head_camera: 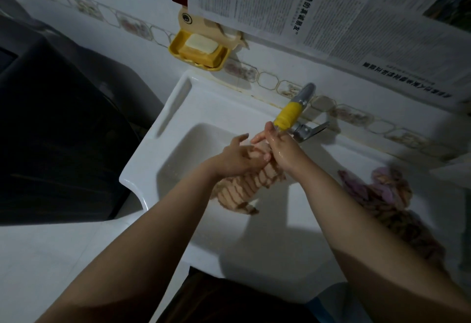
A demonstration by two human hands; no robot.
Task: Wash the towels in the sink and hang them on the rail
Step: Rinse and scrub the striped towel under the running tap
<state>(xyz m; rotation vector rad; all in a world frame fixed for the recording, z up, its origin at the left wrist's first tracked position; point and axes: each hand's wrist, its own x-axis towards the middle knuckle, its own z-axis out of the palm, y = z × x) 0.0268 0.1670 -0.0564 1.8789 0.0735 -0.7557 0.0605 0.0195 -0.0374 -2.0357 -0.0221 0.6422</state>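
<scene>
While both forearms reach in from the lower edge of the head view, the lines below hold:

Left hand: the left hand (235,158) lies palm down over the upper end of the striped towel (251,182), thumb lifted, fingers curled round the cloth and gripping it.

Right hand: the right hand (276,145) crosses in from the right, wet and shiny, fingers wrapped round the same upper end just under the yellow spout (288,115); fingertips of both hands touch.

Towel: it hangs below both grips as a twisted roll, its lower end down in the basin of the sink (175,149).

Edges: the sink's white rim runs on the left and near sides, with a flat ledge at the back left; the metal tap (304,96) and its lever stand just behind the right hand.

Open room: the basin's left half is bare white wall and floor.

Second towel: a crumpled towel (382,200) lies on the counter right of the basin, well apart from the hands.

Wall: a yellow soap dish (198,50) with soap bars hangs above the sink's back left corner; newspaper (331,11) covers the wall above the tap.
</scene>
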